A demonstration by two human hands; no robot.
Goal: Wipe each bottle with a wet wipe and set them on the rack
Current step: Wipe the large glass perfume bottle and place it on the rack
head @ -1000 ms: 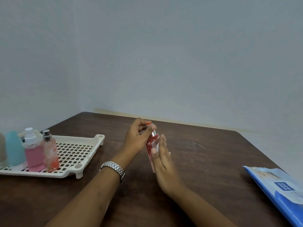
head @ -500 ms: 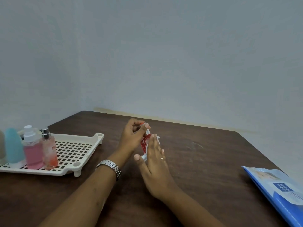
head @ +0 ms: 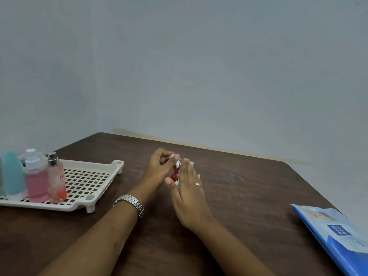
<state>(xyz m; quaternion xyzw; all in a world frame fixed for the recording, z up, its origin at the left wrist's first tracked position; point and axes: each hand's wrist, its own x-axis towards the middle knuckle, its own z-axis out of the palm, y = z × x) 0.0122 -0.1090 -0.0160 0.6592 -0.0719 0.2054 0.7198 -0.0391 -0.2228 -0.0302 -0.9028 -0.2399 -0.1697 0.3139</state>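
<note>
A small red bottle (head: 175, 174) with a silver top is held upright over the middle of the table. My left hand (head: 159, 170) pinches its top with thumb and fingers. My right hand (head: 189, 194) presses a white wet wipe (head: 191, 163) against the bottle's right side, fingers nearly straight; most of the wipe is hidden behind the hand. A white slotted rack (head: 87, 180) stands at the left. On the rack's left end stand a teal bottle (head: 13, 174), a pink bottle with a white cap (head: 36, 182) and a pale orange spray bottle (head: 56, 180).
A blue pack of wet wipes (head: 336, 234) lies at the table's right edge. The dark wooden table (head: 249, 196) sits in a corner, with walls behind and to the left. A metal watch (head: 130, 203) is on my left wrist.
Both hands with the red bottle have sunk lower toward the table. My right hand has slid down along the bottle with the wipe.
</note>
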